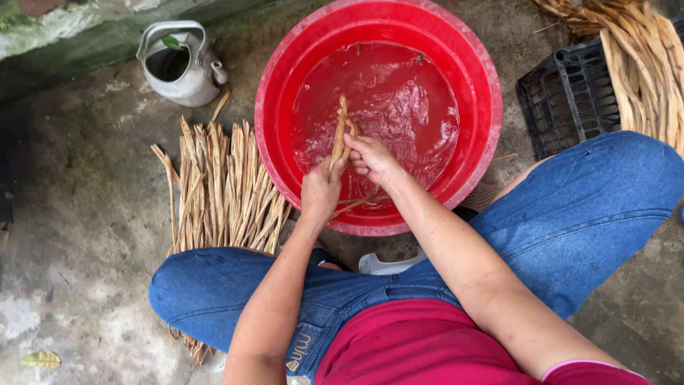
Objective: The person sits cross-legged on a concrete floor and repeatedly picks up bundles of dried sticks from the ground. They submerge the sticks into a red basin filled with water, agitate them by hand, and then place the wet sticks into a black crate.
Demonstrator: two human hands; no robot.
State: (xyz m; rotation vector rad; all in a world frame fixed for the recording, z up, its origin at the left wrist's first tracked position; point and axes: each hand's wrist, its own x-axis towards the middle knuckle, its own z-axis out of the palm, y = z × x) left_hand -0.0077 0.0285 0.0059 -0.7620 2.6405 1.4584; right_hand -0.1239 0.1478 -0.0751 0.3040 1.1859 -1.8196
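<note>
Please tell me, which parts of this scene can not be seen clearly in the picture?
Head view only:
- Pile of dry strips: its near end is hidden behind the person's knee.
- Strip held by the left hand and right hand: its lower part is covered by the hands and the rippled water.
- Bottom of the red basin: blurred by ripples.
- Black crate: partly covered by a bundle that the top and right edges cut off.
- Inside of the kettle: too dark.
</note>
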